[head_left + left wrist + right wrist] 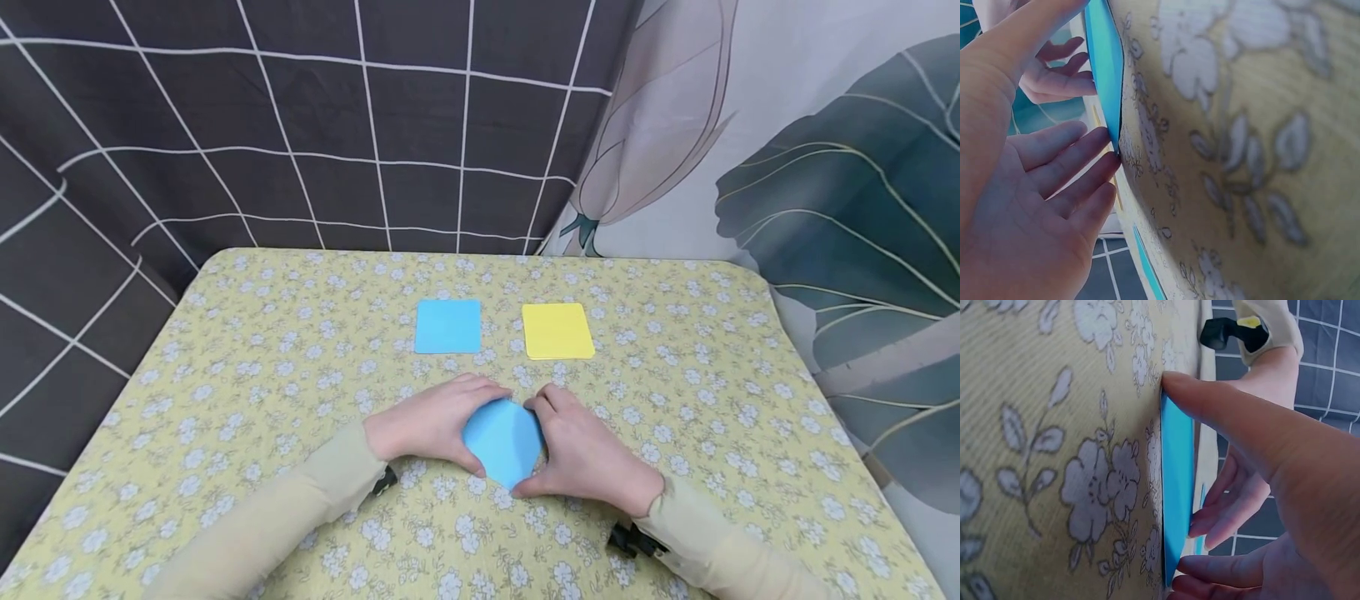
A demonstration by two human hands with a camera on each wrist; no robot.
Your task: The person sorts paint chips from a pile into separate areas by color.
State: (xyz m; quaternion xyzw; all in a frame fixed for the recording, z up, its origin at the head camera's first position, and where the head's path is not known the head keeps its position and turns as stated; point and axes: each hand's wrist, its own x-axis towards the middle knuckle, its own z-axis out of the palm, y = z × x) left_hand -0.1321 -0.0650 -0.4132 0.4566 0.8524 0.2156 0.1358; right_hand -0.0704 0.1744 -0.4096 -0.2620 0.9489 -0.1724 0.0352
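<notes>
A thin light-blue card [504, 442] lies low over the tablecloth, turned so that a corner points toward the person. On its left side is the left hand [442, 422], thumb at the lower left edge and fingers by the upper corner. The right hand [581, 454] grips the opposite side, its thumb close to the near corner. In the left wrist view, fingertips meet the edge of the blue card [1105, 69]. The right wrist view has the thumb at one end of the card [1175, 481] and fingers at the other.
Farther back on the flowered yellow tablecloth [300, 417] lie a flat blue square [447, 327] and, to its right, a yellow square [558, 331]. A dark gridded curtain [337, 117] hangs behind the table, and a leaf-patterned one [847, 208] hangs at the right.
</notes>
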